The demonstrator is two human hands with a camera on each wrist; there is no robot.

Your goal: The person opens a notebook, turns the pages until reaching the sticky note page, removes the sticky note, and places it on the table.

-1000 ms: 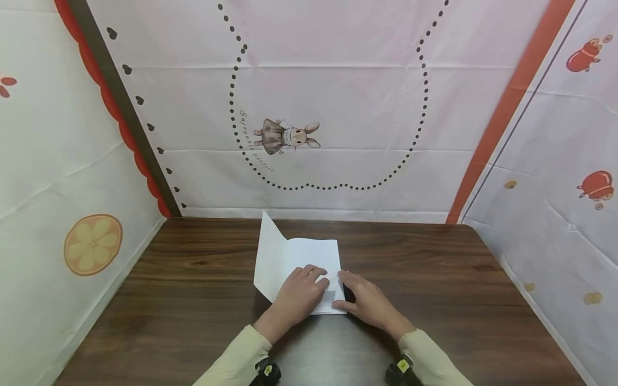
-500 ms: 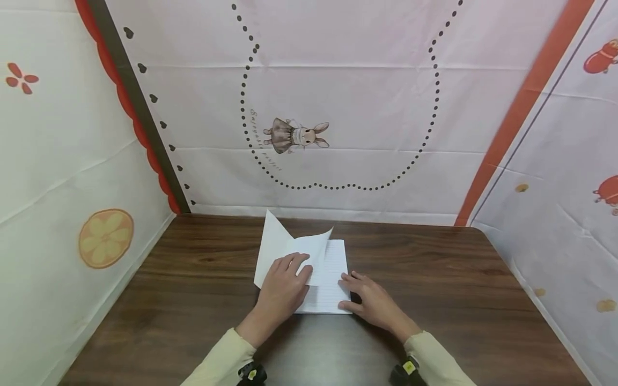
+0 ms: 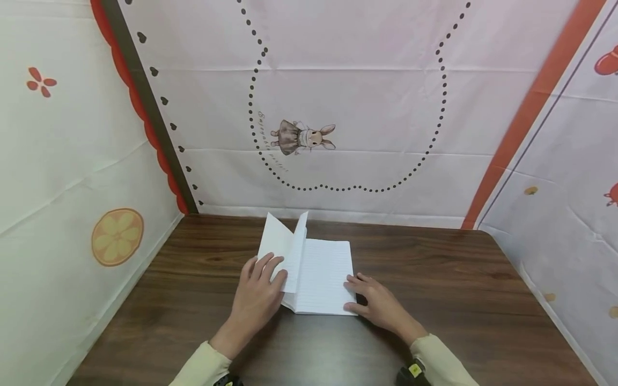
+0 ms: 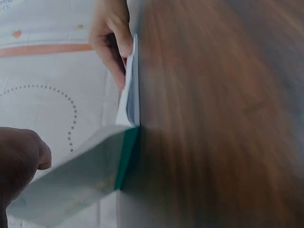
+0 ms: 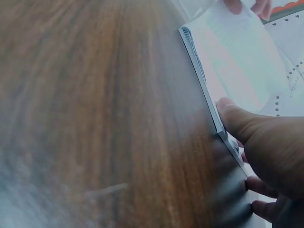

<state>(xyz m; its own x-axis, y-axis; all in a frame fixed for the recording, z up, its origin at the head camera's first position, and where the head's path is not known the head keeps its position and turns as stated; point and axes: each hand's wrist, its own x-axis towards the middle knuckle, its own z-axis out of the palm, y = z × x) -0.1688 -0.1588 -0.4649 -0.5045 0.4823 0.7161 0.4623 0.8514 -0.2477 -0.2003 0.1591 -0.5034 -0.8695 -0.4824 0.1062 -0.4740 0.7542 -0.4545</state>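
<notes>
An open notebook [image 3: 325, 279] with lined white pages lies on the wooden table. Its front cover [image 3: 271, 238] stands raised at the left, and a loose leaf [image 3: 298, 252] rises near the spine. My left hand [image 3: 256, 292] holds that leaf toward the cover; in the right wrist view its thumb and fingers show at the leaf's edge. A green strip [image 4: 126, 156] of the cover shows by the spine in the left wrist view. At the notebook's right edge, my right hand [image 3: 379, 305] grips it, thumb [image 5: 225, 105] on the page and other fingers along the side.
The brown wooden table [image 3: 434, 279] reaches back to a pale cloth wall [image 3: 367, 123] printed with a rabbit and dotted lines. More printed cloth hangs at the left [image 3: 63, 161] and right [image 3: 574, 161]. Black wrist cameras sit on both sleeves.
My left hand has moved left from the page, carrying a leaf up and over toward the cover. A lined page now lies uncovered. The right hand stays at the edge; the head view shifts slightly.
</notes>
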